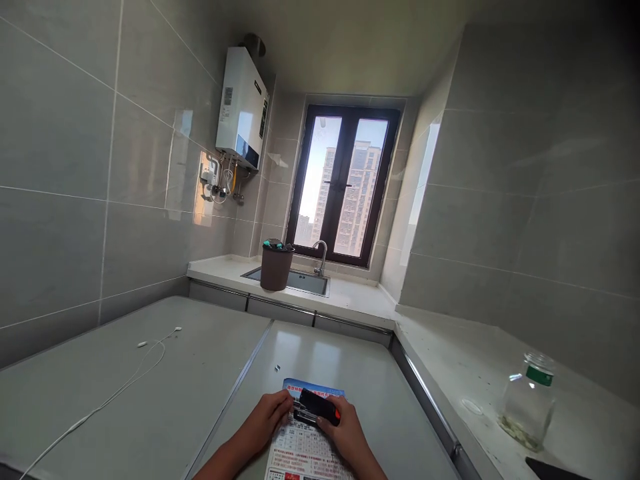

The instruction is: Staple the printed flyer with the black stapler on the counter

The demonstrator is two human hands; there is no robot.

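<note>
A printed leaflet (300,447) lies on the grey counter (350,373) right in front of me. My right hand (347,433) is closed round a black stapler with a red end (317,407), which sits over the leaflet's upper part. My left hand (267,413) rests on the leaflet's left edge, fingers curled and touching the stapler's left end. A tiny metal piece (277,367) lies on the counter just beyond the leaflet.
A white earphone cable (125,380) trails over the left counter. A glass jar with a green label (529,401) and a white lid (471,406) stand on the right counter. Further back are a sink (305,281), a tap (323,257) and a brown bucket (276,265).
</note>
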